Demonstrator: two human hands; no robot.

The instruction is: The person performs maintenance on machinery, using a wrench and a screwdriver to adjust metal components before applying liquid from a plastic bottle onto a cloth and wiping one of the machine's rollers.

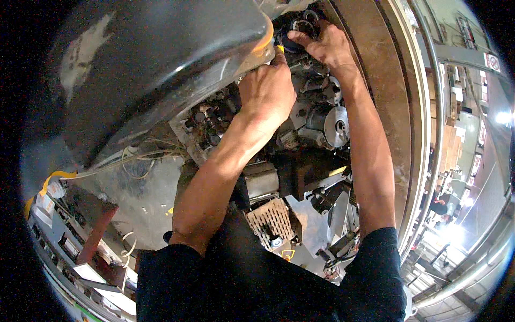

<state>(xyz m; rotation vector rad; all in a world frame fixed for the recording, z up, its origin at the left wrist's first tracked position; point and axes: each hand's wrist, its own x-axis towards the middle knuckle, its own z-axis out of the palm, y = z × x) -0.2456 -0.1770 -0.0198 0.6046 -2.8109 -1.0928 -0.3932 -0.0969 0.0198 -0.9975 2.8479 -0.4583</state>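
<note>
floor (pixel 153 188): grey, scuffed | far right: glaring lamps (pixel 451 234), brown boxes (pixel 454 147), pale wall (pixel 471 117)

Cover (pixel 161 64) far left, left hand (pixel 268 90) beside its right edge, right hand (pixel 328 45) farther right, cylinder (pixel 317 130) between the forearms (pixel 373 155), grate (pixel 274 213) nearer

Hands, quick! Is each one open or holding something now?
Left hand: grip hidden, can't tell.
Right hand: at a dark round part, can't tell if gripping.
</note>
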